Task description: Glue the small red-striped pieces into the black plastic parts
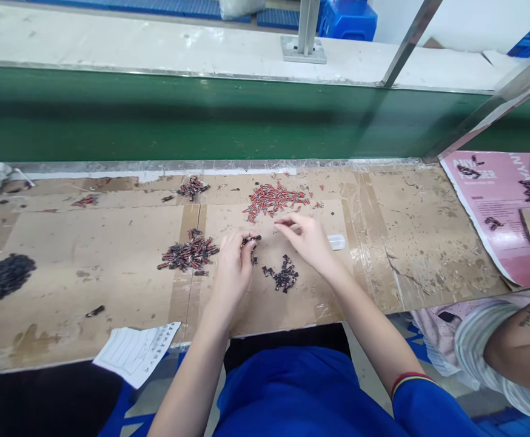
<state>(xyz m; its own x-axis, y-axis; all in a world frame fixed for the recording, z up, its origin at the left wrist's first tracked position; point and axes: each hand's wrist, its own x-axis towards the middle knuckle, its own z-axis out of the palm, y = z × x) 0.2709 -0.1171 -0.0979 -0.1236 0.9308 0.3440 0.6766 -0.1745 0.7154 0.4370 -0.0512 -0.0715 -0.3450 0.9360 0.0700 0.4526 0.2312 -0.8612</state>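
Note:
My left hand [236, 255] is closed, pinching a small black part [256, 238] between thumb and fingertips. To its right, my right hand [305, 238] has its thumb and forefinger pressed together. A speck of red shows at those fingertips, too small to name. Just beyond the right hand lies a spread pile of small red pieces with metallic ends [271, 199]. Between my forearms sits a small heap of black and metallic parts [285, 276]. Left of my left hand is a pile of black-and-red pieces [190, 252].
A heap of black pieces [11, 274] lies far left on the cardboard-covered table [110, 243]. A clear plastic tube [336, 242] rests beside my right wrist. A paper slip [137, 352] overhangs the front edge. At right, another person's arm [524, 331] is near a pink sheet [496, 243].

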